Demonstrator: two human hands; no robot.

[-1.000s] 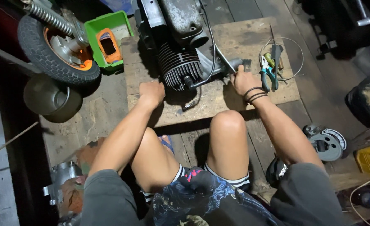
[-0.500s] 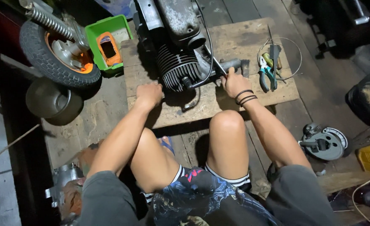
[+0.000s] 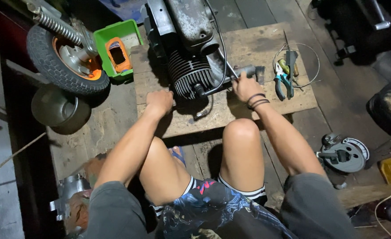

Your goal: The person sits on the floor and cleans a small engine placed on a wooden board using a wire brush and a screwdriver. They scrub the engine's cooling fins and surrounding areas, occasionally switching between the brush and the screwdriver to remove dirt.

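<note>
One engine (image 3: 191, 57), perhaps two pliers (image 3: 284, 79).

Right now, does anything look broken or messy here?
Yes. A wheel with an orange hub lies off its machine beside the board, the finned engine looks rusty and grimy, and loose wire curls around the pliers.

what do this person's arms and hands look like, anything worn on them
Both arms are bare from the elbow down, with grey short sleeves covering the upper arms. The left hand has no glove, ring or band visible. The right hand is also gloveless, with a few thin dark bands around its wrist.
</note>
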